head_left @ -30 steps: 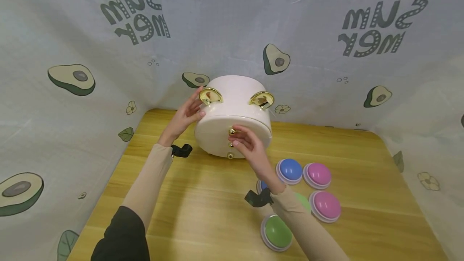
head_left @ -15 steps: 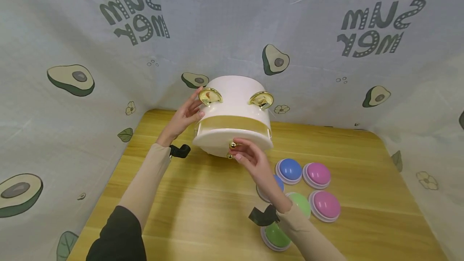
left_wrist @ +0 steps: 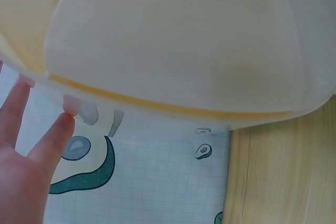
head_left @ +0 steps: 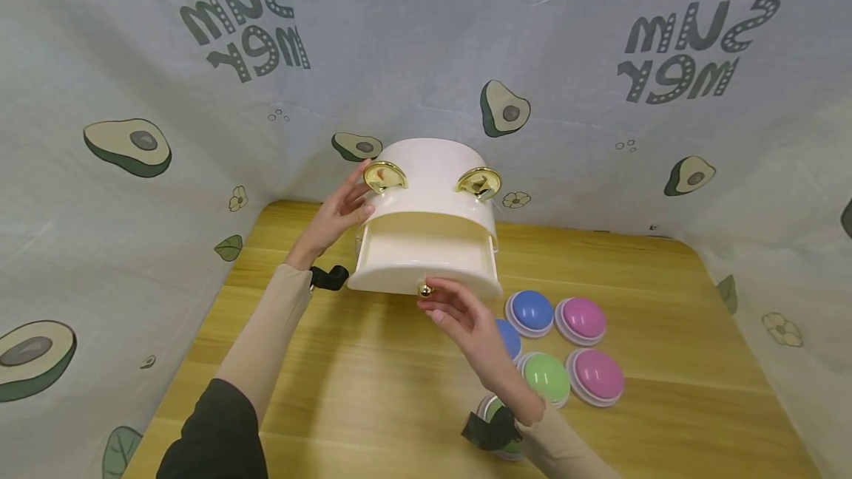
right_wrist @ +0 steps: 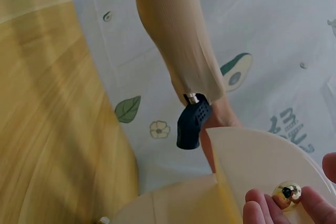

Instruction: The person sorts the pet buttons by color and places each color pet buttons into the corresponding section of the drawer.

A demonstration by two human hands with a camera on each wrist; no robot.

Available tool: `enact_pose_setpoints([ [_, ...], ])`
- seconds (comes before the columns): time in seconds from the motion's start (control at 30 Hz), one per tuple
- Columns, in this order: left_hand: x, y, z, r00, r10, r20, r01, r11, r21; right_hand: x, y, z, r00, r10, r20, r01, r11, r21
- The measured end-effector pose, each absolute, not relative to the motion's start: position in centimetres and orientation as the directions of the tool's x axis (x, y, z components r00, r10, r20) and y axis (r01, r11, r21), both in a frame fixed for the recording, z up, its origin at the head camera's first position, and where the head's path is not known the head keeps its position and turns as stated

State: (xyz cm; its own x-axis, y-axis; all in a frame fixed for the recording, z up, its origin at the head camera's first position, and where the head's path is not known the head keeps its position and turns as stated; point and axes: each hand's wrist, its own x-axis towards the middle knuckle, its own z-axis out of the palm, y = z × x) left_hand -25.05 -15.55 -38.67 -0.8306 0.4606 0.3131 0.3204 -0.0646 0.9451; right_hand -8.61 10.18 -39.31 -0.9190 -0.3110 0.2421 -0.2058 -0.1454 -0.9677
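Note:
A white rounded box (head_left: pixel 433 157) with two gold ear-shaped pieces (head_left: pixel 386 176) on top stands at the back of the table. Its upper drawer (head_left: pixel 393 278) is pulled out toward me, and its pale inside shows. My right hand (head_left: pixel 474 331) has its fingers hooked round the gold knob (right_wrist: pixel 287 196) on the drawer's front; the thumb stays apart in the right wrist view. On the box's left side rests my left hand (head_left: pixel 330 224), fingers spread and mostly straight. In the left wrist view its fingertips (left_wrist: pixel 67 121) are right at the white wall.
Right of the box, several domed push buttons lie on the wooden table (head_left: pixel 665 316): blue (head_left: pixel 532 310), pink (head_left: pixel 584 318) and green (head_left: pixel 547 378). My right forearm partly covers one green button. A cloth printed with avocados (head_left: pixel 507 109) hangs behind and at the sides.
My right hand has moved toward me by the knob, and the drawer has slid from fully closed to well out. My left hand has stayed at the box's side.

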Motion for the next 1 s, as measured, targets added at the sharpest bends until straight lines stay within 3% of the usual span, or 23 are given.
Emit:
enact_pose_setpoints([
  [1.0,-24.9,-15.6,-38.4,-0.827,0.467,0.313,0.317,-0.073,0.946,-5.6,10.6,-39.3,-0.890,-0.368,0.271,-0.248,-0.110,-0.963],
])
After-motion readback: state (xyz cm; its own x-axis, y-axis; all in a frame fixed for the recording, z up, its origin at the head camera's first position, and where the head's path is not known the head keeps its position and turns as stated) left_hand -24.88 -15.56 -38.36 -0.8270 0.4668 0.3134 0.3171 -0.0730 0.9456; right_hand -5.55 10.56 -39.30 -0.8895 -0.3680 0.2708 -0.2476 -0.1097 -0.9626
